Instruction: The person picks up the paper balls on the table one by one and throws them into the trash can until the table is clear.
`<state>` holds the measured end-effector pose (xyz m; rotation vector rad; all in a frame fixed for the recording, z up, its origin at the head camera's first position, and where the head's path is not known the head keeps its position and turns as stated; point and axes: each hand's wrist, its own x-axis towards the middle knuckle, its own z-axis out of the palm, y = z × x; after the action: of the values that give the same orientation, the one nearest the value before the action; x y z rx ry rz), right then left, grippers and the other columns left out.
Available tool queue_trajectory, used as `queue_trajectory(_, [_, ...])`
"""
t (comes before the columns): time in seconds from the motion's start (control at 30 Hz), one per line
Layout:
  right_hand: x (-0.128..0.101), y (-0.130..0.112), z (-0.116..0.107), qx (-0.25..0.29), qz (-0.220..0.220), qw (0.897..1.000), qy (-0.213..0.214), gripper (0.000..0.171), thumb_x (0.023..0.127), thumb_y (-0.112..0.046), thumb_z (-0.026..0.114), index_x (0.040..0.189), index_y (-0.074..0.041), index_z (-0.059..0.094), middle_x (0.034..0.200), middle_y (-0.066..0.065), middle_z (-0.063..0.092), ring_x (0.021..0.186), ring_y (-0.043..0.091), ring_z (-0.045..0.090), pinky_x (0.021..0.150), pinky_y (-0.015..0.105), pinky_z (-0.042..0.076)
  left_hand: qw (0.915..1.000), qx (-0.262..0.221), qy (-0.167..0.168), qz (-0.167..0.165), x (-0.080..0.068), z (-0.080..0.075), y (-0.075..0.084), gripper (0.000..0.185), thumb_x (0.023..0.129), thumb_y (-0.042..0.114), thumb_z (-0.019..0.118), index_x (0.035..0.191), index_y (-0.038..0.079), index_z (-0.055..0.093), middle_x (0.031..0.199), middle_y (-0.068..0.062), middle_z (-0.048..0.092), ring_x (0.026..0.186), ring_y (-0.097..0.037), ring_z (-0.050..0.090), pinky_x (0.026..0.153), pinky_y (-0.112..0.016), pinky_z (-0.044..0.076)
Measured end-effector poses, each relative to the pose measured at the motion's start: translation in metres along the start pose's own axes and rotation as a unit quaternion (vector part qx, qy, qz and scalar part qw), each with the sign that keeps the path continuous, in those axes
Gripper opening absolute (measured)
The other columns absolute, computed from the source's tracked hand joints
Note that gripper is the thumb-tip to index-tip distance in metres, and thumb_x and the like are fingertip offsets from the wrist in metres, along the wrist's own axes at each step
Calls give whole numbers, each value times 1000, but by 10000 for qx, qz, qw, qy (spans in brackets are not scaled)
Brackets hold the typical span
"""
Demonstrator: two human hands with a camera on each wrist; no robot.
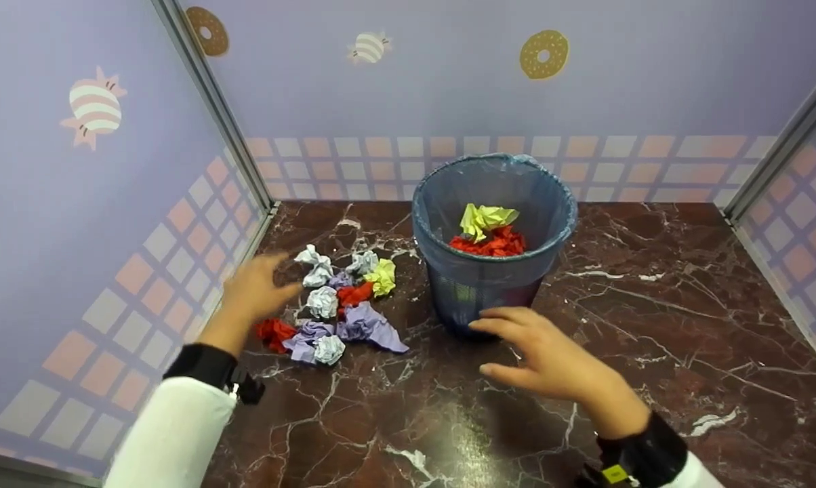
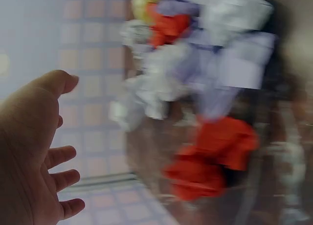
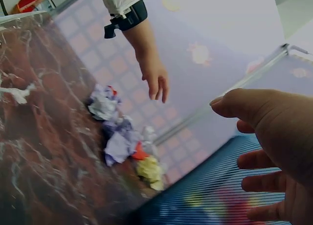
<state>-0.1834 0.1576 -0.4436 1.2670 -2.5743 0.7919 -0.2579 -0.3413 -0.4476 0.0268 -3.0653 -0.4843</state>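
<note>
With left hand (image 1: 255, 293) fingers loose and holding nothing, best to drop straight onto the white paper ball (image 1: 315, 265) just beyond the fingertips, right hand (image 1: 547, 356) spread, steadying the bin (image 1: 493, 240).

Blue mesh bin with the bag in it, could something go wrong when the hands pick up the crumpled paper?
Maybe. The blue mesh bin with a plastic liner stands right beside the right hand, so a bump might tip it. The left hand hovers open over the pile of crumpled coloured paper balls; a loose grip might drop one. The red crumpled paper ball by the wrist could get knocked away.
</note>
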Motion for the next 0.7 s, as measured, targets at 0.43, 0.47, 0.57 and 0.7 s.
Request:
queue_trajectory(0.43, [2,5,36,474,84,9986,-238,55,88,-52,65,137,-32,53,137,3,54,127,16,48,104,45,42,9989,111,-67,-455,-37,58,-32,73,81,53,66,140,14,50,136,-20,51,117,-48,49,86,-68,42])
queue_trajectory(0.47, [3,6,38,484,78,9985,-233,55,88,-52,65,137,-33,53,138,2,53,128,17,48,104,45,42,9989,102,-46,-458,-39,61,-33,72,81,53,67,139,13,51,134,-20,52,116,-48,50,85,-67,43])
queue_trajectory(0.57, [5,6,40,560,59,9981,-259,55,87,-51,66,138,-32,53,140,0,52,129,17,47,106,45,41,9990,56,60,-447,-42,68,-36,66,79,47,68,133,12,56,128,-19,55,112,-46,52,82,-66,45])
queue_trajectory(0.7, [10,7,44,649,69,9975,-285,55,87,-51,66,137,-30,54,140,-1,51,130,18,46,106,45,40,9989,-11,179,-443,-46,76,-39,57,78,36,67,129,12,59,121,-18,56,108,-45,54,76,-63,48])
